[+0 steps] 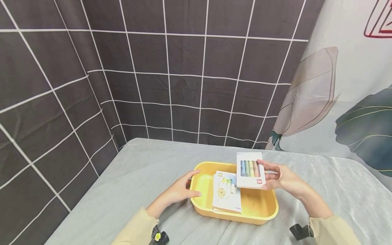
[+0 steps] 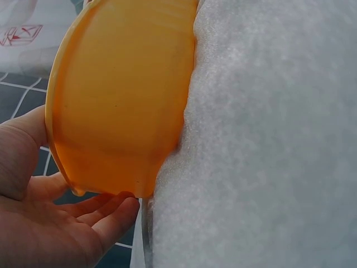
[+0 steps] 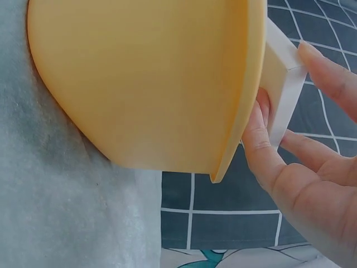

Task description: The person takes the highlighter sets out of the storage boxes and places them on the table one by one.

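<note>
A yellow plastic basin [image 1: 257, 204] stands on the grey cloth. My left hand [image 1: 177, 190] grips its left end; in the left wrist view the thumb lies at the rim and the fingertips touch the wall [image 2: 120, 111]. Over the basin's right part, my right hand [image 1: 283, 178] holds a white box [image 1: 249, 172] by its right side. Several coloured sticks show through the box's window, their exact kind unclear. Within the basin lies a stack of white flat packs or booklets [image 1: 226, 194] printed with a flower and pens. The right wrist view shows the box's white edge [image 3: 287, 100] above the rim.
Grey cloth [image 1: 147, 163] covers the table around the basin. Behind it hangs a dark curtain [image 1: 183, 88] with white grid lines. A pale leaf-patterned cloth [image 1: 324, 122] hangs at the right. Dark wrist mounts [image 1: 301, 232] sit by both sleeves.
</note>
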A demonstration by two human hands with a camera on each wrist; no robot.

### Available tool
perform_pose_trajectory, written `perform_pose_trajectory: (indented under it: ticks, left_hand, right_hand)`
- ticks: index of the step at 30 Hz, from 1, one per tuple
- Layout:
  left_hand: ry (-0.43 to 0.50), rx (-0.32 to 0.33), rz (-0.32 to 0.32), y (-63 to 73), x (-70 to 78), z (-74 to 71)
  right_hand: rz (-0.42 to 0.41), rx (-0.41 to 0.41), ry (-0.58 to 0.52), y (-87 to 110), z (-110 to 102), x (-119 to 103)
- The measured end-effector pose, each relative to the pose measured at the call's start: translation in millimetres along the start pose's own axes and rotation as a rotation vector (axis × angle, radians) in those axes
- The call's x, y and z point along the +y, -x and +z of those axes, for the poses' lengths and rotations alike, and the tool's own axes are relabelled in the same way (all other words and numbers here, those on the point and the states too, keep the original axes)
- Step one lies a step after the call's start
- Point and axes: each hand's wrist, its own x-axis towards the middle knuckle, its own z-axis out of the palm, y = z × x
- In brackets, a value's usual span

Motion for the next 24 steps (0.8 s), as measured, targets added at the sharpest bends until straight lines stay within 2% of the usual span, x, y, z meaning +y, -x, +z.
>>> perform_pose_trajectory:
  ticks: [10,24]
  left_hand:
    - [-0.005,-0.002,0.011,-0.1,-0.8,-0.5]
    - [-0.002,-0.007,0.010,-1.2,-2.1,-0.6]
  right_hand:
    - [0.007,0.046,0.028,-1.6,-6.3,2.9]
    - [0.008,0.088,-0.006,-3.8,-14.5,7.4]
